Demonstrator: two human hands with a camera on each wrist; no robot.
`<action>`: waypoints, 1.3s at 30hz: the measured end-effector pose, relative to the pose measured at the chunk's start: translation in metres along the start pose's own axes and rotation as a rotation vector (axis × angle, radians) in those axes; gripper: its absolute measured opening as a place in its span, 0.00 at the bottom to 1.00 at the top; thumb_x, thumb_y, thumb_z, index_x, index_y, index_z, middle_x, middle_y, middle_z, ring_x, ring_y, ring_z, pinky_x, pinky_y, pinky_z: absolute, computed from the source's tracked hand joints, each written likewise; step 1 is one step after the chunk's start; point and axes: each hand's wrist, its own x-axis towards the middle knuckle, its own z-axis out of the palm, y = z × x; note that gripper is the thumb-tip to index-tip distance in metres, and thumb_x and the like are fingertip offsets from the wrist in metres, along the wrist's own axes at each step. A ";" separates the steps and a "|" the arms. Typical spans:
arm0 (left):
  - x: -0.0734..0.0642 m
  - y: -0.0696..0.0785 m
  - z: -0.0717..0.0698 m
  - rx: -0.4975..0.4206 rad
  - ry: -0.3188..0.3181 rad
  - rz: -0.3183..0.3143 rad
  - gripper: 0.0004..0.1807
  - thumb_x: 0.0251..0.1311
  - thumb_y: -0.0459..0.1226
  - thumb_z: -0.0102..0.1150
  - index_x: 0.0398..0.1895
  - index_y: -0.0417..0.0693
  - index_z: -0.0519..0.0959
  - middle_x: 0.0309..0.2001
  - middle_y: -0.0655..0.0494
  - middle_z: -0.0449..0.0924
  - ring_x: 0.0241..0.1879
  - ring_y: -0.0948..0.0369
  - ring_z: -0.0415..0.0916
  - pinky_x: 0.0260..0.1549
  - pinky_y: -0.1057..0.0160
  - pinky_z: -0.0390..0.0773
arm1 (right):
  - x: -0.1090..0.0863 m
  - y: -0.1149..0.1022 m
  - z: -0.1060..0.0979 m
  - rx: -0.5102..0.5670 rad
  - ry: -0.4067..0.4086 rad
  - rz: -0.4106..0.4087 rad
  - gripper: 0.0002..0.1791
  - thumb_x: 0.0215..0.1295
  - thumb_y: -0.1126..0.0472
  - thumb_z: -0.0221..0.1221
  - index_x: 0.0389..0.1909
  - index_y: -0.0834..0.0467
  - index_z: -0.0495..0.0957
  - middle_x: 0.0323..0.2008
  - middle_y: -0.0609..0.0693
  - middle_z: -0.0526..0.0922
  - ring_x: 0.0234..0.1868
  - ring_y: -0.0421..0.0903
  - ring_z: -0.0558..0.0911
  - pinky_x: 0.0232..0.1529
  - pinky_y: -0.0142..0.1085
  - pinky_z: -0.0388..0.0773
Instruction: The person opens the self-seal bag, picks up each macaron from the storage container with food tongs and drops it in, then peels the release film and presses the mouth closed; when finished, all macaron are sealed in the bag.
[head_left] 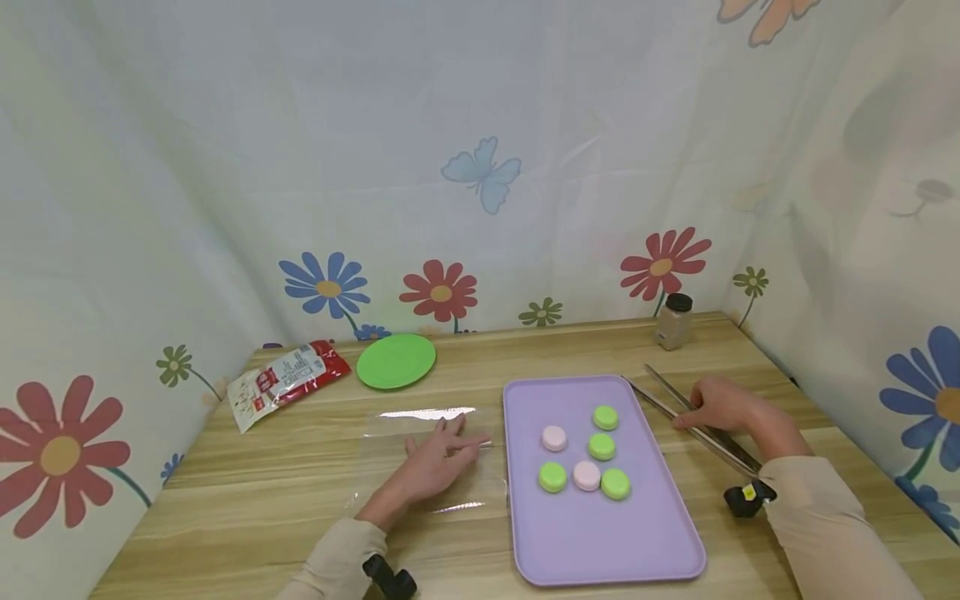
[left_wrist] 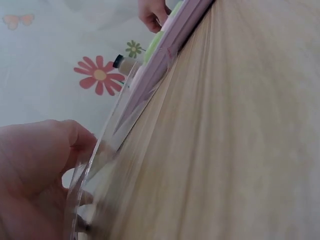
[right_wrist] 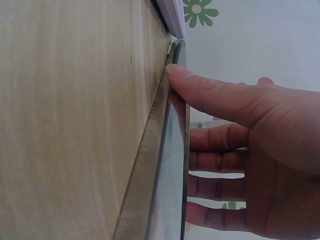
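Note:
My left hand (head_left: 438,462) rests on a clear plastic sheet or container (head_left: 390,467) with shiny edges; I cannot tell which it is. Its fingers are spread and mostly straight, and the left wrist view shows them against the plastic's edge (left_wrist: 107,132). My right hand (head_left: 731,408) holds metal tongs (head_left: 697,430) at the right, thumb on one side and fingers on the other. The tongs' tips lie close to the far right corner of a lilac tray (head_left: 600,550). On that tray sit several green macarons (head_left: 552,477) and two pink macarons (head_left: 554,438).
A green plate (head_left: 396,362) lies at the back left, next to a red and white packet (head_left: 288,379). At the back right stands a small jar (head_left: 673,323) with a black lid. A flowered curtain (head_left: 480,100) encloses the wooden table (head_left: 225,500).

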 end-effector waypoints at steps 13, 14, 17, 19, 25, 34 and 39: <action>0.002 0.001 -0.004 -0.166 0.156 0.058 0.18 0.72 0.46 0.55 0.61 0.56 0.81 0.66 0.55 0.73 0.73 0.42 0.56 0.67 0.26 0.37 | -0.003 -0.001 -0.005 -0.016 -0.039 -0.007 0.25 0.52 0.52 0.74 0.32 0.68 0.74 0.27 0.51 0.75 0.28 0.47 0.72 0.28 0.39 0.72; 0.002 0.000 -0.004 -0.174 0.160 0.059 0.17 0.72 0.45 0.56 0.60 0.56 0.82 0.65 0.55 0.74 0.73 0.42 0.57 0.67 0.27 0.36 | -0.003 -0.001 -0.006 -0.020 -0.039 -0.017 0.24 0.53 0.53 0.74 0.32 0.69 0.74 0.26 0.51 0.75 0.28 0.47 0.71 0.28 0.39 0.72; 0.002 -0.001 -0.005 -0.154 0.186 0.086 0.15 0.69 0.44 0.60 0.57 0.55 0.84 0.63 0.54 0.77 0.71 0.43 0.60 0.66 0.26 0.32 | -0.003 0.003 -0.007 -0.026 -0.043 -0.042 0.22 0.54 0.55 0.72 0.32 0.69 0.75 0.27 0.52 0.76 0.29 0.48 0.73 0.29 0.40 0.73; 0.003 -0.002 -0.006 -0.120 0.210 0.134 0.14 0.67 0.41 0.63 0.53 0.52 0.86 0.61 0.52 0.79 0.70 0.43 0.64 0.64 0.23 0.31 | -0.003 0.006 -0.009 -0.042 -0.048 -0.058 0.22 0.55 0.56 0.71 0.34 0.71 0.76 0.29 0.55 0.78 0.31 0.50 0.76 0.33 0.43 0.76; 0.005 -0.005 -0.007 -0.127 0.208 0.230 0.11 0.64 0.35 0.66 0.48 0.45 0.87 0.56 0.47 0.82 0.64 0.45 0.72 0.68 0.31 0.49 | -0.004 0.017 -0.012 -0.033 -0.056 -0.060 0.25 0.61 0.57 0.68 0.49 0.75 0.78 0.42 0.66 0.83 0.43 0.58 0.81 0.45 0.54 0.80; 0.005 -0.006 -0.012 -0.279 0.190 0.218 0.15 0.68 0.38 0.63 0.53 0.41 0.84 0.61 0.42 0.77 0.63 0.49 0.74 0.62 0.51 0.72 | -0.009 0.026 -0.016 0.058 -0.067 -0.057 0.31 0.71 0.52 0.60 0.64 0.72 0.71 0.37 0.61 0.82 0.35 0.52 0.79 0.37 0.48 0.79; 0.007 -0.011 -0.015 -0.296 0.163 0.221 0.16 0.69 0.42 0.61 0.54 0.45 0.84 0.66 0.41 0.71 0.70 0.44 0.64 0.70 0.44 0.58 | -0.012 0.027 -0.018 0.216 -0.080 0.013 0.35 0.76 0.50 0.54 0.69 0.73 0.63 0.14 0.47 0.65 0.14 0.43 0.64 0.17 0.37 0.70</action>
